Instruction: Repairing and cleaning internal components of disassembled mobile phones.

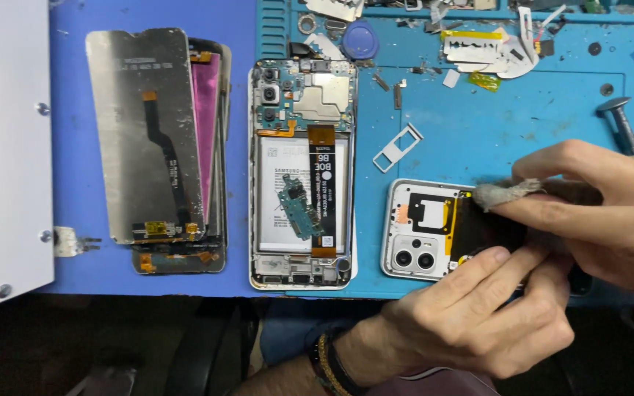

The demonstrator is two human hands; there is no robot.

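Note:
A white phone back cover [420, 231] with camera lenses lies inner side up at the mat's front edge. My left hand [471, 315] grips its near side, thumb resting on the dark inner part. My right hand [610, 213] comes in from the right and pinches a grey wad of cloth [504, 193], pressing it on the cover's dark inner surface. To the left lies an opened phone [302, 176] with its battery, boards and a loose small green board exposed.
A stack of display panels [155, 139] lies on the blue surface at left, next to a white panel [1, 147]. A SIM tray [398, 147] sits mid-mat. Scraps, a blue pick [361, 38] and metal tools [621, 125] line the mat's far and right edges.

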